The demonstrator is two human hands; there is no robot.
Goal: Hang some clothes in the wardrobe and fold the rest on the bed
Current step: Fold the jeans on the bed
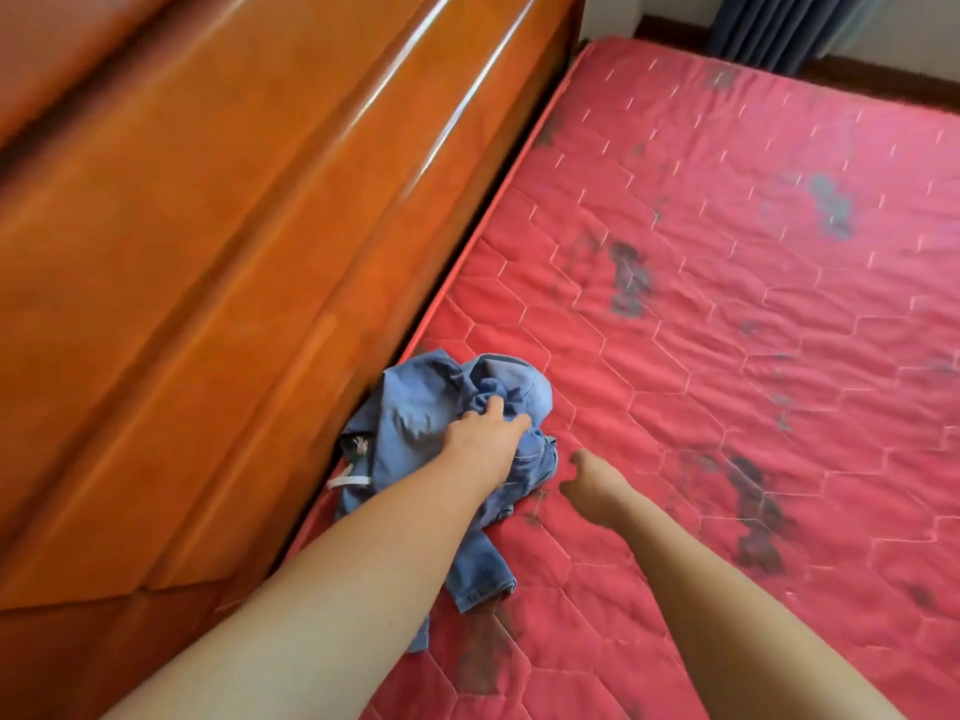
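Note:
A crumpled heap of light blue denim clothes (421, 402) lies on the red quilted mattress (727, 330), against the wooden headboard. My left hand (485, 433) rests on top of the heap with its fingers closed on a fold of the denim. My right hand (592, 483) hovers just to the right of the heap, above the mattress, fingers curled and holding nothing. A dark garment with a white strap (353, 478) peeks out from under the denim on the left.
The glossy orange-brown wooden headboard (234, 252) fills the left side, tight against the mattress edge. The mattress has dark stains. Blue-grey curtains (779, 28) hang beyond the far end of the bed, beside a white wall.

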